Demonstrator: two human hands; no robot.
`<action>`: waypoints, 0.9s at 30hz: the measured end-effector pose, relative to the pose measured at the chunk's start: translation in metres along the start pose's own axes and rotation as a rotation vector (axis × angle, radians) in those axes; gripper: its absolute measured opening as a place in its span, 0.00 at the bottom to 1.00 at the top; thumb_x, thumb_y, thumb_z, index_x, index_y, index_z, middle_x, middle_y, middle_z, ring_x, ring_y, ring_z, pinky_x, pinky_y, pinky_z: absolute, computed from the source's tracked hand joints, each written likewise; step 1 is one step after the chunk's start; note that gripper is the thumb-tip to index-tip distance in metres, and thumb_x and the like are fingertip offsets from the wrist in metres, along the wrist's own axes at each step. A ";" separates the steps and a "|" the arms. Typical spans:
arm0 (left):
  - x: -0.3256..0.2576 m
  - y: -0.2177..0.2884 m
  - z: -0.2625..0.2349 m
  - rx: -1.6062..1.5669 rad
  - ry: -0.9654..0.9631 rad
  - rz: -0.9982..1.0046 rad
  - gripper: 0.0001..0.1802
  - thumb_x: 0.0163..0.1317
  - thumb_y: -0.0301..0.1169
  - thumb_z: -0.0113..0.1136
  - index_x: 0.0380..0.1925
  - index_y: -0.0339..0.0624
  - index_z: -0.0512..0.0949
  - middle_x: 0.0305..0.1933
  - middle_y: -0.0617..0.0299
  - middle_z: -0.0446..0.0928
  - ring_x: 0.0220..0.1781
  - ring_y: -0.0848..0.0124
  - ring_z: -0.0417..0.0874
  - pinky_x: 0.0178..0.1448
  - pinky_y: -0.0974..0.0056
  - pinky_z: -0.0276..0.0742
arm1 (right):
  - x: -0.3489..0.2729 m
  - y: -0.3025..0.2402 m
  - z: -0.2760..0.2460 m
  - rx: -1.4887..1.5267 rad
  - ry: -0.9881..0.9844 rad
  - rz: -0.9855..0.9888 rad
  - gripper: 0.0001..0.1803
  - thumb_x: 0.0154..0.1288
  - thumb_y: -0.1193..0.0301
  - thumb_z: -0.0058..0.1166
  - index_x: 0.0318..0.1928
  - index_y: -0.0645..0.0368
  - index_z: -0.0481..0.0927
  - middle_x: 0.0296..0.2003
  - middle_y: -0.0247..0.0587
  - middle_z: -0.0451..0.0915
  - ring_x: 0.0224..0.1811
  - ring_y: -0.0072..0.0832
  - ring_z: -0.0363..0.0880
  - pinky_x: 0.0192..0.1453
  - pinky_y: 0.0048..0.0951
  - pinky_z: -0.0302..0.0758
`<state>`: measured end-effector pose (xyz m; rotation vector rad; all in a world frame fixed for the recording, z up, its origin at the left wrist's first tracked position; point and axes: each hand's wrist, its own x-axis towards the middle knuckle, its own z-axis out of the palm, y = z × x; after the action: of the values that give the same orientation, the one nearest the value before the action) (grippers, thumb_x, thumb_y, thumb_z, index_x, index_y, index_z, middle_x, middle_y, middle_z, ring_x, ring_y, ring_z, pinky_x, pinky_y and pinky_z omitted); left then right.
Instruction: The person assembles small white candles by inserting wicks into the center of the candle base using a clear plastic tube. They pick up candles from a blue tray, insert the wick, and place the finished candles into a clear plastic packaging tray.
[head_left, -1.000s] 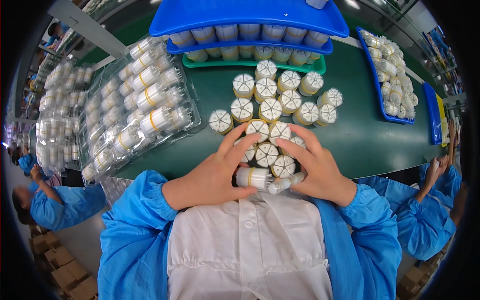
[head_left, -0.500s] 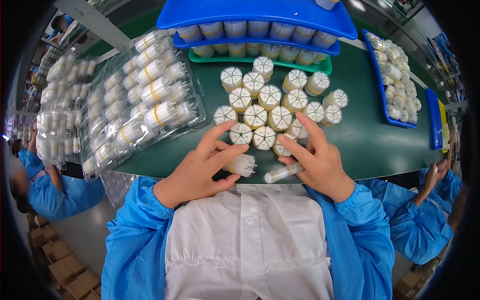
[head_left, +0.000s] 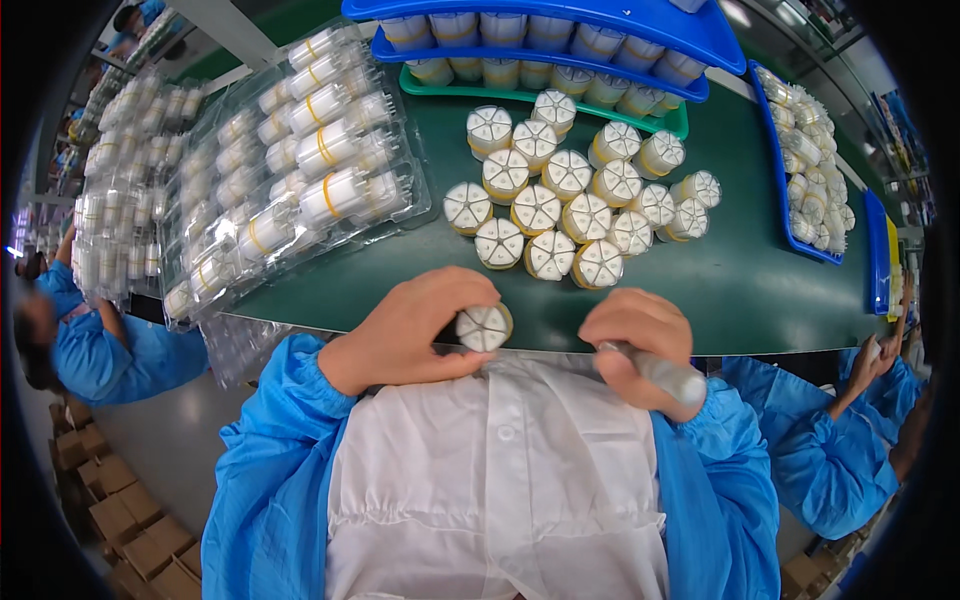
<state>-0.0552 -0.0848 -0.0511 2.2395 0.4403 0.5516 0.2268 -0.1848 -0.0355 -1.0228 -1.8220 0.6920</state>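
Observation:
At the table's near edge my left hand (head_left: 425, 328) is curled round a yellow-banded bundle of white tubes (head_left: 484, 328), its round, wedge-divided end facing up. To the right of it, my right hand (head_left: 640, 345) is closed round a single whitish tube (head_left: 668, 378) that points toward my right sleeve; this hand is slightly blurred. Beyond both hands stands a loose cluster of similar bundles (head_left: 536, 208), most of them upright with their wedge-patterned ends up. A few bundles at the cluster's right side (head_left: 690, 219) are tilted.
Clear plastic trays (head_left: 405, 205) of banded tubes lie at left. Stacked blue trays (head_left: 560, 58) and a green tray (head_left: 440, 90) hold bundles at the back. A blue tray (head_left: 812, 250) of tubes stands at right on the green table (head_left: 380, 290). Co-workers in blue sit on both sides.
My left hand has turned the bundle from lying sideways to end-up. My right hand has left the cluster, closed round the single tube and swung it rightward. The view has shifted slightly.

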 end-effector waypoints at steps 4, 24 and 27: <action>0.007 0.000 0.017 0.045 0.013 0.030 0.28 0.52 0.29 0.74 0.53 0.42 0.76 0.55 0.54 0.79 0.56 0.51 0.81 0.59 0.52 0.78 | 0.000 0.015 0.011 -0.335 0.028 -0.102 0.18 0.54 0.60 0.73 0.36 0.60 0.82 0.33 0.39 0.82 0.30 0.39 0.80 0.32 0.37 0.76; -0.001 -0.002 0.030 0.106 0.201 0.100 0.30 0.48 0.27 0.74 0.53 0.39 0.76 0.53 0.49 0.79 0.53 0.48 0.80 0.57 0.51 0.76 | -0.023 -0.003 0.014 -0.159 0.112 0.077 0.11 0.63 0.74 0.67 0.44 0.63 0.83 0.34 0.43 0.80 0.32 0.31 0.81 0.35 0.30 0.78; -0.001 0.004 0.032 0.105 0.197 0.005 0.31 0.48 0.27 0.75 0.54 0.39 0.76 0.53 0.50 0.79 0.53 0.50 0.79 0.58 0.53 0.76 | -0.020 -0.016 0.031 0.223 0.179 0.357 0.08 0.64 0.77 0.63 0.43 0.64 0.83 0.35 0.43 0.80 0.35 0.28 0.81 0.37 0.29 0.78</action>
<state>-0.0391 -0.1072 -0.0672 2.2949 0.5760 0.7720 0.1980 -0.2108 -0.0449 -1.2291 -1.3869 0.9605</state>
